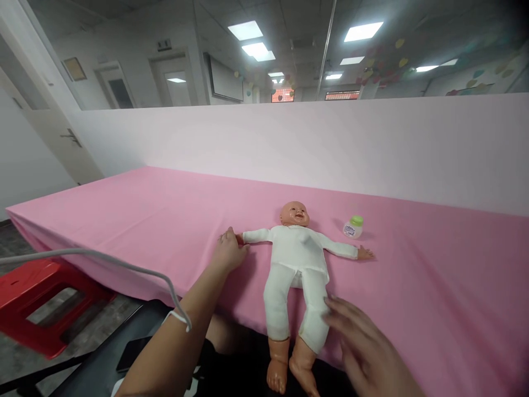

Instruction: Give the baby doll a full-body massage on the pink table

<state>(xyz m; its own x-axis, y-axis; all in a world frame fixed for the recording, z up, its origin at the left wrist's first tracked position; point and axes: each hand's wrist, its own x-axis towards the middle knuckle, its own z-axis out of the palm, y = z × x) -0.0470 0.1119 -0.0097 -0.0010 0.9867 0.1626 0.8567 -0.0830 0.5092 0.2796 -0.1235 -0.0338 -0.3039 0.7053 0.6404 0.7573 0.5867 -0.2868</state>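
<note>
A baby doll [295,248] in white cloth clothing lies face up on a pink-covered table [177,220], its arms spread and its feet over the near edge. My left hand [230,251] is at the doll's small hand on the left, its fingers bent around or beside it; the contact is partly hidden. Beside the doll's leg on the right is my right hand [357,339], its fingers apart and the fingertips near or touching the white cloth. A small jar with a green lid [354,227] stands above the doll's outstretched arm on the right.
A low white wall [289,143] with glass above it runs along the table's far side. At the lower left are a red stool [49,303], a grey cable [124,263] crossing over my left forearm, and a dark phone [133,353]. A door stands far left.
</note>
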